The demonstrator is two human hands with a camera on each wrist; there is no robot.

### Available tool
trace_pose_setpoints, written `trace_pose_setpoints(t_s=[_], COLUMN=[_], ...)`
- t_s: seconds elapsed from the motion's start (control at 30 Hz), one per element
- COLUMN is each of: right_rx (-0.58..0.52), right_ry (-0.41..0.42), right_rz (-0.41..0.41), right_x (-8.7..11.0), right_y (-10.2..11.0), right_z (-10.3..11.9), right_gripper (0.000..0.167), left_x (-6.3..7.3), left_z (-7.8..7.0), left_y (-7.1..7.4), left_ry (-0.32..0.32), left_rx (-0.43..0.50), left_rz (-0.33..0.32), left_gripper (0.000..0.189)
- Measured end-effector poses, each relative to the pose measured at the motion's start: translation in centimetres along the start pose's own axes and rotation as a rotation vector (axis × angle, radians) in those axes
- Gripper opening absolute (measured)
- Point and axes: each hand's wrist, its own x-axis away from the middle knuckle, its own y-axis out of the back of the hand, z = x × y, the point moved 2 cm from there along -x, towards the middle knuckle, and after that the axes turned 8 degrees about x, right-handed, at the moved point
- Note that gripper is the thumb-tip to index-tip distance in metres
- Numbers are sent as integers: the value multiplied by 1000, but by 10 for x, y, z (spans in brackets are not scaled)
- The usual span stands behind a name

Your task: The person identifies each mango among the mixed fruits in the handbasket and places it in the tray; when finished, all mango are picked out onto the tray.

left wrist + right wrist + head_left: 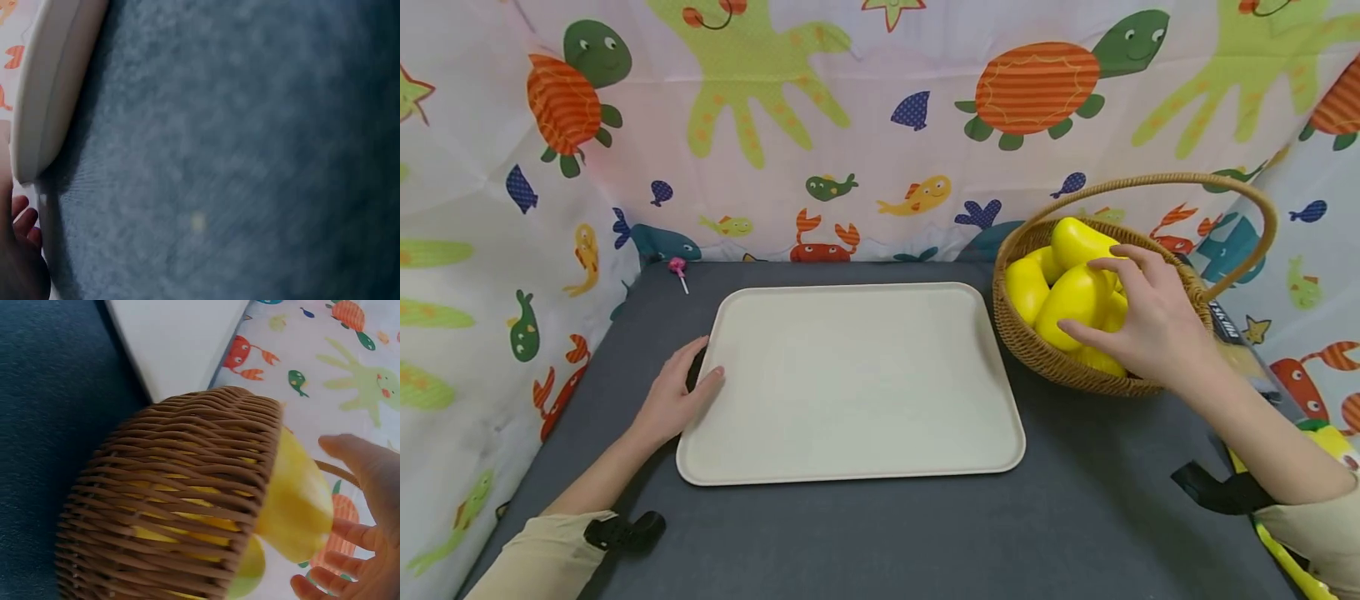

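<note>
My right hand (pixel 1165 321) hovers with thumb and fingers spread over a wicker basket (pixel 1037 354) of several smooth yellow mangoes (pixel 1075 304). In the right wrist view the spread fingers (pixel 350 534) are beside a mango (pixel 297 500) that rises above the basket rim, with a gap between them. At the left edge of a cream rectangular tray (pixel 850 379) rests my left hand (pixel 672 398), its thumb over the rim and its fingers loosely extended. The left wrist view catches only part of that hand (pixel 25 250) beside the pale tray side (pixel 59 81).
The basket's tall arched handle (pixel 1262 208) leans to the right. A small pink lollipop (pixel 677 267) lies near the back left. Dark grey cloth (pixel 865 533) covers the table, and a curtain (pixel 865 125) printed with sea animals hangs behind. Yellow packaging (pixel 1330 442) lies at the right.
</note>
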Motion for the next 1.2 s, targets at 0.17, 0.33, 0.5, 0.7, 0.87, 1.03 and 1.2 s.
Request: trace_pose_setpoints(t_s=[0.17,0.33,0.5,0.7,0.87,1.03,1.2], right_rx=[-9,13,28,-33,-112,-187,-243], right_ry=[6,15,23,18,17,-11,-34], right_rz=[65,130,160,152,95,22,-22], right_x=[0,-4,-7,-8,-8,-8,-10], right_y=[-9,-15,-17,-17,-20,-19,-13], right_z=[-2,-1,-1,-1,-1,-1,3], right_gripper=[87,95,99,99,97,99,102], left_x=[5,11,14,12,11,8,7], left_z=[9,12,12,10,9,10,12], left_y=[-4,-6,-7,-7,-7,-8,-8], left_ry=[-40,-43,-31,-31,-39,-34,-12], left_rx=[-4,-21,-41,-50,-49,-45,-30], left_rz=[8,-37,-57,-64,-69,-70,-79], left_gripper=[66,63,61,60,59,59,58])
